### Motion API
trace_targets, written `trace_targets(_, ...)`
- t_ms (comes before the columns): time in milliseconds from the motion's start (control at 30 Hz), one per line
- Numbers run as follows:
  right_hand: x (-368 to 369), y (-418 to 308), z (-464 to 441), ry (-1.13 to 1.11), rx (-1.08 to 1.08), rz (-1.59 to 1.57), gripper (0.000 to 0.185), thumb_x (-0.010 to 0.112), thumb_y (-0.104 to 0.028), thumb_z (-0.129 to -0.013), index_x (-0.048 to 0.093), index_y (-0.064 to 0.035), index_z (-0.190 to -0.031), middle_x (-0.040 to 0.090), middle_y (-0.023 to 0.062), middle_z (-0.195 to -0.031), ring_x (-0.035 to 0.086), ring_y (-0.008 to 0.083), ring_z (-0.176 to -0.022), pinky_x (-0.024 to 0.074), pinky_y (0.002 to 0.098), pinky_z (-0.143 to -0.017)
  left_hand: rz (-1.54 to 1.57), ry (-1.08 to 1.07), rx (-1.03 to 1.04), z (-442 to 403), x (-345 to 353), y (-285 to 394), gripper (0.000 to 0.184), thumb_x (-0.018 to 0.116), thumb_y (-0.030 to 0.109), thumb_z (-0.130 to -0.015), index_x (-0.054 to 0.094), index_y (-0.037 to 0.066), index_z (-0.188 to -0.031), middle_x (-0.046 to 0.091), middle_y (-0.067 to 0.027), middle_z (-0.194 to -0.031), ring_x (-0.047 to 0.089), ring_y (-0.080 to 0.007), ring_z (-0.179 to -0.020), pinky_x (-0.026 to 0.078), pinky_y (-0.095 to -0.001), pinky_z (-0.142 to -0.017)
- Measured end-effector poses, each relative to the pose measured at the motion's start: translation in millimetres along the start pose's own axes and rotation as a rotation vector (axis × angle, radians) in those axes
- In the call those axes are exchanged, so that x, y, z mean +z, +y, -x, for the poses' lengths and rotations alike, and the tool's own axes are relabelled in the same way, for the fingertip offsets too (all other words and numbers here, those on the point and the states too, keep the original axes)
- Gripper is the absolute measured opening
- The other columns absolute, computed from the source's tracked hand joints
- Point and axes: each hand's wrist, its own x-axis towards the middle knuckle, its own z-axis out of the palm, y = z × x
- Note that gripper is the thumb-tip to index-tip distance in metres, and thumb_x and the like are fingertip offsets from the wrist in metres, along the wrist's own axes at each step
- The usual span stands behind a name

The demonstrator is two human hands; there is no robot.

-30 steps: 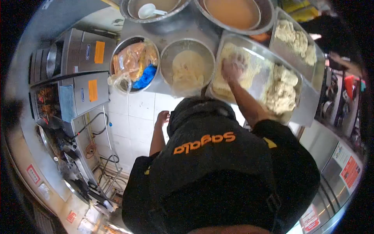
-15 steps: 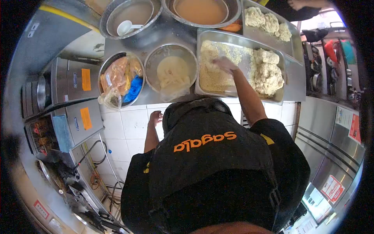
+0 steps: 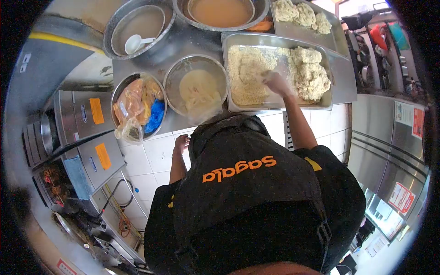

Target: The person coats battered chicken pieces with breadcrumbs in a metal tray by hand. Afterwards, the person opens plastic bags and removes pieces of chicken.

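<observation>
Near round steel bowl of bagged orange-pink pieces, left hand, fingers loosely curled, visibly empty. Next, pale wet pieces in steel bowl, apparently left to coat. In rectangular steel tray, loose beige crumbs; above, right hand, blurred fingers partly bent, hold unclear, shifted rightward since the earlier frame. Beyond, pale crumb-covered lumps, seemingly done.

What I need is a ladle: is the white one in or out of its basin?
In: the ladle has its cup and handle within the basin rim.
</observation>
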Motion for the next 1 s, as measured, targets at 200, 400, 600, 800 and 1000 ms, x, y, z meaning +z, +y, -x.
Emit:
trace_targets(200, 14, -72, 18, -0.217, 0.116, -1.082, 0.03, 0.048, -0.021, -0.082, 0.055, -0.0071, -0.107, 0.058, 0.0069, -0.102, 0.054, 0.0188, -0.093, 0.0418, 0.0287, -0.083, -0.066, -0.036, -0.011, -24, -17, -17, 0.014, 0.05, 0.028, -0.08, 0.056, 0.019, -0.089, 0.053, 0.0057, -0.069, 0.05, -0.0106, -0.065, 0.04, -0.0333, -0.064)
trace_targets(400, 60, -60, -19, -0.291, -0.018, -0.737, 0.037, 0.048, -0.024, -0.082, 0.051, -0.0026, -0.112, 0.052, 0.0094, -0.115, 0.048, 0.019, -0.106, 0.0365, 0.0301, -0.09, -0.375, 0.064, 0.178, 30, 7, 34, 0.028, 0.044, 0.033, -0.082, 0.053, 0.014, -0.101, 0.056, -0.0005, -0.088, 0.052, -0.0161, -0.083, 0.041, -0.0358, -0.073)
trace_targets(600, 3, -54, -49, -0.142, 0.279, 0.048, 0.027, 0.047, -0.021, -0.083, 0.056, -0.0027, -0.101, 0.057, 0.0149, -0.097, 0.053, 0.0198, -0.095, 0.0455, 0.0346, -0.075, -0.12, 0.073, -0.017, -10, -4, 32, 0.043, 0.041, 0.044, -0.082, 0.048, 0.012, -0.111, 0.055, -0.0036, -0.098, 0.05, -0.0202, -0.094, 0.037, -0.0399, -0.082)
trace_targets(800, 61, 4, -83, 0.008, 0.358, -0.049, 0.021, 0.05, -0.018, -0.075, 0.059, -0.0001, -0.083, 0.059, 0.0198, -0.074, 0.057, 0.0297, -0.064, 0.0473, 0.0377, -0.065, -0.304, 0.086, 0.114, 21, 7, 43, 0.042, 0.045, 0.046, -0.08, 0.049, 0.013, -0.104, 0.053, -0.0021, -0.091, 0.049, -0.0193, -0.091, 0.036, -0.0389, -0.08)
trace_targets(1000, 22, 15, -120, 0.101, 0.309, 0.137, 0.021, 0.052, -0.02, -0.069, 0.063, -0.0022, -0.074, 0.061, 0.0206, -0.081, 0.06, 0.0335, -0.075, 0.0469, 0.042, -0.067, -0.146, 0.029, -0.054, -15, -7, 24, 0.031, 0.043, 0.036, -0.083, 0.052, 0.013, -0.102, 0.054, -0.0009, -0.093, 0.049, -0.016, -0.084, 0.038, -0.0331, -0.073)
